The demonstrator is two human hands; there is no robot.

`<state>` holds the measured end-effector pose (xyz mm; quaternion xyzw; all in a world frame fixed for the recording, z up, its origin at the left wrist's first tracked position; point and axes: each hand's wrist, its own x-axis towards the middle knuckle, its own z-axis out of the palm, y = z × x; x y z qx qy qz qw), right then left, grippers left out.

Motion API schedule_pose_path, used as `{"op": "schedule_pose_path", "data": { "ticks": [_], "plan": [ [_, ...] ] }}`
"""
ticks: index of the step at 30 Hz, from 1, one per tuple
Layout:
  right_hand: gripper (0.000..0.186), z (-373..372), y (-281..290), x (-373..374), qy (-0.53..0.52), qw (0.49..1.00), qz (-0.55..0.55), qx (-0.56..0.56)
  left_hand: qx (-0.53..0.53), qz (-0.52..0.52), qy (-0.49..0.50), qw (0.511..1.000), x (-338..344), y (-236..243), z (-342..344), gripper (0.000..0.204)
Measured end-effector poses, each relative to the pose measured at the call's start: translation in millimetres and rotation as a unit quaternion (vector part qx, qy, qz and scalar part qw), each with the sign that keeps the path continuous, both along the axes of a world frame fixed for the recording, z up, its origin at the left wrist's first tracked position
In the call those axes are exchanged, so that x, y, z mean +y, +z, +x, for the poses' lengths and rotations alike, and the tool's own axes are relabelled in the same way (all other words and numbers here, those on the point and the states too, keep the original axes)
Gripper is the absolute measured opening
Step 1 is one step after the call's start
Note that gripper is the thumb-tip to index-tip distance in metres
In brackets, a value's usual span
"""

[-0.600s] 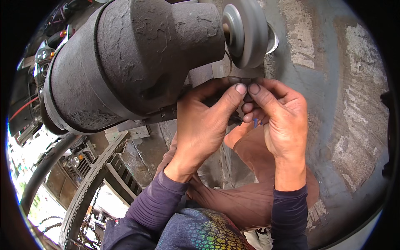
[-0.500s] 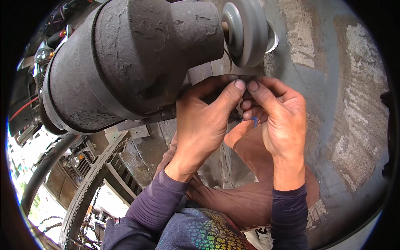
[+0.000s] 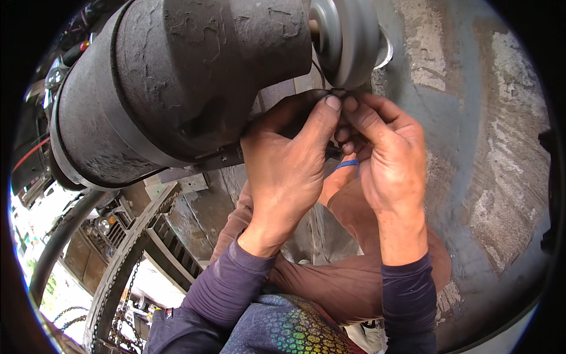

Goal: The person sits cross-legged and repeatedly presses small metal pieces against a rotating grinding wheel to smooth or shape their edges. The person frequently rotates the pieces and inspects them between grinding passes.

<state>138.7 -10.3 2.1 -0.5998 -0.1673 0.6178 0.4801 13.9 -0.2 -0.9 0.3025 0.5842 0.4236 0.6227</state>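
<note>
My left hand (image 3: 286, 147) and my right hand (image 3: 386, 150) meet below a grey grinding wheel (image 3: 354, 44), their thumbs and fingers pinching a small dark piece (image 3: 338, 91) just under its lower edge. Whether it touches the wheel is unclear, and my fingers hide most of it. The wheel looks smeared, with a metal flange on a short shaft, beside a large dark cast motor housing (image 3: 171, 71) with flaking surface. My left hand's back is close to the housing's underside.
Below are my crossed legs (image 3: 324, 283) in brown trousers and a bare foot with a blue strap (image 3: 345, 163). Patchy grey flooring (image 3: 483, 177) lies right. At left are a railing hung with chains (image 3: 118, 271), a curved dark pipe (image 3: 65, 242) and parked vehicles (image 3: 106, 227).
Both hands have moved upward and slightly left with the small piece, closer to the wheel. The housing and wheel appear slightly higher and further left in the picture.
</note>
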Motion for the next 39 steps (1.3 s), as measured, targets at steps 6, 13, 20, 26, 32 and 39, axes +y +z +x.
{"op": "schedule_pose_path", "data": {
  "ticks": [6, 13, 20, 26, 32, 39],
  "plan": [
    [0.02, -1.2, -1.0, 1.0, -0.019, 1.0, 0.01, 0.005, -0.006, -0.003, 0.004, 1.0, 2.0, 1.4, 2.5, 0.022],
    [0.017, -5.4, 0.6, 3.5, -0.05, 0.999, 0.005, 0.007, -0.021, -0.016, 0.013, 1.0, 2.4, 1.6, 3.5, 0.022],
    [0.017, -4.7, -0.2, 3.7, -0.045, 0.999, 0.006, 0.006, -0.038, -0.017, 0.014, 0.999, 3.2, 0.6, 4.4, 0.022],
    [0.016, -5.7, 0.1, 3.4, -0.053, 0.999, 0.008, 0.011, -0.054, -0.022, 0.021, 0.998, 3.4, 1.8, 4.5, 0.022],
    [0.016, -5.6, 1.0, 4.1, -0.051, 0.999, 0.001, 0.002, -0.061, -0.019, 0.024, 0.998, 3.1, 2.4, 4.4, 0.022],
    [0.015, -5.8, 1.2, 5.1, -0.045, 0.999, 0.004, -0.001, -0.046, -0.008, 0.024, 0.999, 3.0, 1.5, 5.0, 0.021]
  ]
}}
